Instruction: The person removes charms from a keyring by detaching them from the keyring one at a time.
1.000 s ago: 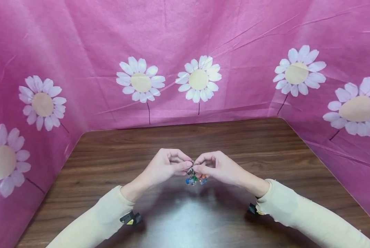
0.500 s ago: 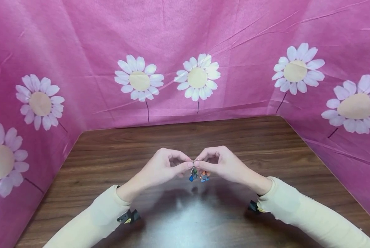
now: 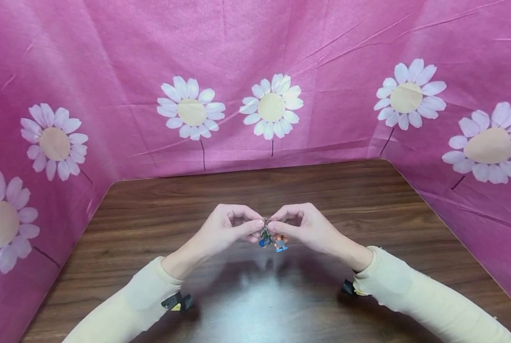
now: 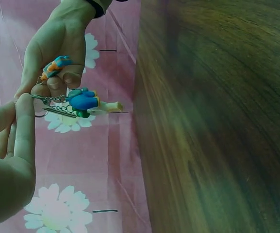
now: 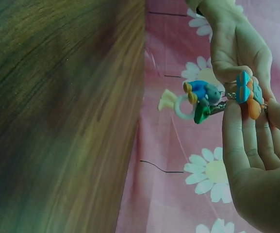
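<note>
Above the table, both hands meet at a metal key ring [image 3: 265,220]. My left hand [image 3: 224,227] pinches it between thumb and forefinger. Facing it, my right hand [image 3: 307,227] pinches at the ring's right side, where a small orange-and-blue figure [image 3: 280,244] hangs. Below the left fingertips dangles a cluster on short chains: a blue-and-grey figure [image 4: 83,100] with a pale yellow piece [image 4: 112,107], and a green charm [image 5: 202,113]. A slim metal piece [image 4: 58,111] lies among the chains in the left wrist view. Fingertips hide much of the ring.
A brown wood-grain table [image 3: 255,190] spreads beneath the hands, with a glare patch near its front. Pink cloth [image 3: 238,38] with white daisies encloses its back and sides. Dark straps with small devices [image 3: 178,302] sit at both sleeve cuffs.
The hands stay together at the ring, with small shifts of the fingers. The bunched charms have swung; the orange-and-blue figure now hangs apart on the right. The head view has shifted slightly.
</note>
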